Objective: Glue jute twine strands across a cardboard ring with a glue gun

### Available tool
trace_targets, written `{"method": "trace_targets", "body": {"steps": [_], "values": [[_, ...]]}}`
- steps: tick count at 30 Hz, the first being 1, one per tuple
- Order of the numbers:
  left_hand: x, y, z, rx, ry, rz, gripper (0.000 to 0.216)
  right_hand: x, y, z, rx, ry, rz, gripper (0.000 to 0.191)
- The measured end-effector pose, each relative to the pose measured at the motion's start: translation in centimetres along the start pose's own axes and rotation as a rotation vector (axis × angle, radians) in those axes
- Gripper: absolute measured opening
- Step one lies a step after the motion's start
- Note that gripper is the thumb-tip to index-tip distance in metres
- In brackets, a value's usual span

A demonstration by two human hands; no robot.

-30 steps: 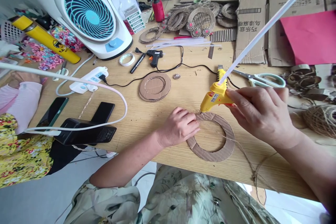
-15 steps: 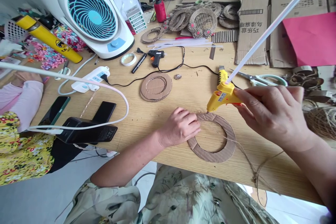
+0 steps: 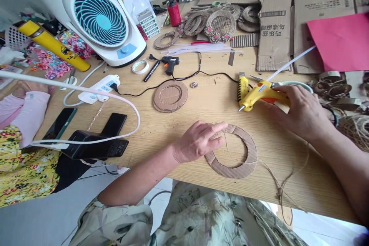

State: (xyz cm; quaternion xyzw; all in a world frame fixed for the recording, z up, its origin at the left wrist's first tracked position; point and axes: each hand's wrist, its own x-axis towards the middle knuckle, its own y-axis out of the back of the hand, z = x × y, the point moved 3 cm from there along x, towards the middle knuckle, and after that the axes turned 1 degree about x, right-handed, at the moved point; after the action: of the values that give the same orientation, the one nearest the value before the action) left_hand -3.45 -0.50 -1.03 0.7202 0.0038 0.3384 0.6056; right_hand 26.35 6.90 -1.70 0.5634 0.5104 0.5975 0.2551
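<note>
L hand (image 3: 198, 142), fingers flat & apart, pressed twine (image 3: 275, 177) onto cardboard ring (image 3: 232, 171) at 10 o'clock; R hand (image 3: 301, 111) clamped glue gun (image 3: 259, 94) at 1 o'clock; steady, even pressure looked key

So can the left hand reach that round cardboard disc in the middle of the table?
Probably yes. The left hand lies flat on the cardboard ring, and the round cardboard disc sits just beyond it, with only bare table in between.

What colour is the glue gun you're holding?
The glue gun in the right hand is bright yellow; the head view shows it best.
</note>
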Motion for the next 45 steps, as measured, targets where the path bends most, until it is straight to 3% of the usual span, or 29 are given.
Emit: {"method": "trace_targets", "body": {"steps": [3,6,7,9,10,12,15,18,45], "values": [[-0.1,0.0,-0.3,-0.021,0.096,0.02,0.013,0.0,0.4,-0.1,-0.054,-0.011,-0.026,0.056],[-0.1,-0.2,-0.8,-0.084,0.221,-0.033,0.033,-0.2,1.9,-1.7,-0.191,0.057,0.098,0.061],[-0.2,-0.3,-0.9,-0.097,0.253,-0.06,0.04,-0.3,2.5,-2.6,-0.215,0.102,0.179,0.057],[-0.2,-0.5,-1.1,-0.11,0.302,-0.107,0.05,-0.8,3.4,-5.0,-0.152,0.27,0.281,0.03],[-0.2,-0.6,-1.1,-0.112,0.319,-0.126,0.054,-1.0,3.4,-6.3,-0.069,0.405,0.201,0.023],[-0.2,-0.7,-1.3,-0.12,0.343,-0.154,0.057,-1.5,2.8,-8.6,0.042,0.605,0.0,0.032],[-0.1,-0.9,-1.3,-0.135,0.362,-0.184,0.054,-2.1,1.7,-10.2,0.092,0.718,-0.162,0.029],[0.0,-0.9,-1.4,-0.157,0.367,-0.207,0.049,-2.3,1.2,-10.0,0.154,0.728,-0.143,0.018],[0.3,-0.8,-1.0,-0.103,0.297,-0.274,0.038,-2.3,0.6,-8.7,0.338,0.682,-0.171,0.01]]}}
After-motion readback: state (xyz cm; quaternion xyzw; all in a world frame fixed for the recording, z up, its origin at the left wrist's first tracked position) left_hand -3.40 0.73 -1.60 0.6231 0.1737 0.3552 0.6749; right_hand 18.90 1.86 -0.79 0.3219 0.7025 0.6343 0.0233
